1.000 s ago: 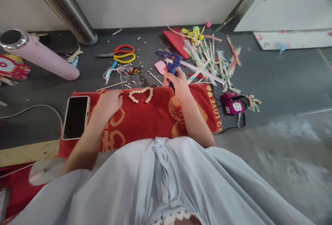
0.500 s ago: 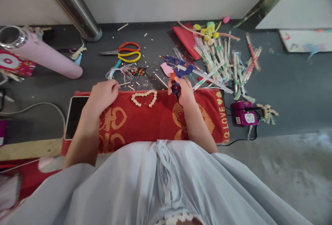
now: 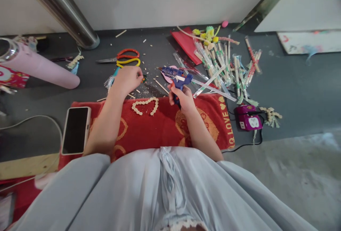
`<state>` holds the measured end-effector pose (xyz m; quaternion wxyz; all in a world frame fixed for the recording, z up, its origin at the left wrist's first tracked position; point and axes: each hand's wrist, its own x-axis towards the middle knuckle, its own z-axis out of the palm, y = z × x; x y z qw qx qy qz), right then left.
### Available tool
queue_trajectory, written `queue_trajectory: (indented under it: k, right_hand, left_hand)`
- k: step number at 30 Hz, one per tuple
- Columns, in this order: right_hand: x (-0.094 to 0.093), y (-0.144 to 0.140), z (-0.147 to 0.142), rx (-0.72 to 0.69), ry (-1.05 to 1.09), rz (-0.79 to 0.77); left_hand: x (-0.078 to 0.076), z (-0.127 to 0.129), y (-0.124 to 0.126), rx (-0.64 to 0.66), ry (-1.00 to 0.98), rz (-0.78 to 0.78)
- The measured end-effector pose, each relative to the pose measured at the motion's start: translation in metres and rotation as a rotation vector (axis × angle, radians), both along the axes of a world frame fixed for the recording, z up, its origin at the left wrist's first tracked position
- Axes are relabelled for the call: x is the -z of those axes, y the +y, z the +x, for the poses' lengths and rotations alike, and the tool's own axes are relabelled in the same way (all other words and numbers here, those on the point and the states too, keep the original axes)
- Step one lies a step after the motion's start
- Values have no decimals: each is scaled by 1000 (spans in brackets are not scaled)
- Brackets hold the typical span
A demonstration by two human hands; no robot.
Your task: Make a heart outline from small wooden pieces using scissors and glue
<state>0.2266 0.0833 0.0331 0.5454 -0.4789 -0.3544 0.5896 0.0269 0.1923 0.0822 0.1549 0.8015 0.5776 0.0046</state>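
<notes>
Past the red towel (image 3: pixel 157 131), the grey surface (image 3: pixel 293 89) meets a pale wall (image 3: pixel 160 4). At the towel's far edge, the right hand (image 3: pixel 185 99) grips a glue gun (image 3: pixel 183 79); beyond, the left hand (image 3: pixel 127 78) curls, any hold unclear.

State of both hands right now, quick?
Left hand: fingers curled, over the dark grey tabletop; whether it holds anything cannot be told.
Right hand: closed around the handle of the blue plastic glue gun.
</notes>
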Motion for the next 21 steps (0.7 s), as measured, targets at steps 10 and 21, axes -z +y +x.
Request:
queue_trajectory:
  k: [10, 21]
  right_hand:
    - [-5, 1, -1, 28, -2, -16]
    - [2, 3, 0, 37, 18, -17]
  left_hand:
    - [15, 10, 25, -42, 25, 28]
    - [28, 26, 50, -65, -27, 75]
